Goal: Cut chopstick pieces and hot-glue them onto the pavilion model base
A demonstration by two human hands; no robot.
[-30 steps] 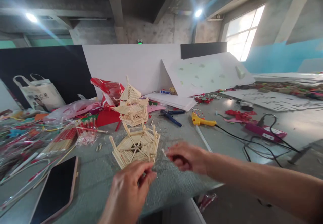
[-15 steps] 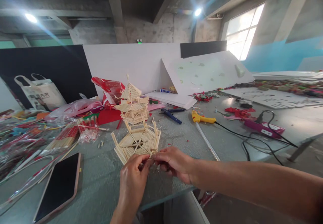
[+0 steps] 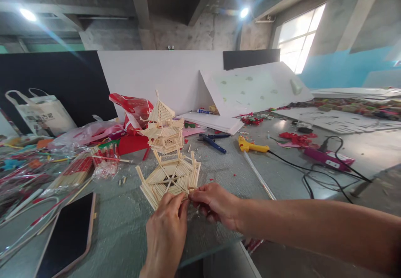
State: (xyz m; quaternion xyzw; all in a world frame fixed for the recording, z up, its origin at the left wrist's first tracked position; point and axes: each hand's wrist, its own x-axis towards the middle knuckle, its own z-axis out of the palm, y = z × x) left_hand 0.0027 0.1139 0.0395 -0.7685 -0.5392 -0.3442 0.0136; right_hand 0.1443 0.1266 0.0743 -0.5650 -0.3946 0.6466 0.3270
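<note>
A hexagonal frame of thin wooden sticks (image 3: 171, 175) lies on the table before me, with short sticks standing up at its corners and spokes crossing in its middle. My left hand (image 3: 166, 228) is closed on its near edge, thumb and fingers pressed together. Against it, at the near right corner, my right hand (image 3: 216, 206) pinches what looks like a short pale stick, mostly hidden by the fingertips. Just behind the frame stands a small tiered pagoda (image 3: 163, 131) of the same sticks, with a pointed roof.
Right of the frame lie blue-handled pliers (image 3: 214, 143), a yellow glue gun (image 3: 250, 145) with its cord, a clear glue stick (image 3: 258, 175) and a purple power strip (image 3: 328, 160). A phone (image 3: 67, 236) lies at left, beside bagged sticks (image 3: 73, 171). The table edge runs close below my hands.
The view has shifted slightly. My left fingers lie a little flatter along the frame's near edge; my right hand keeps its pinch at the same corner.
</note>
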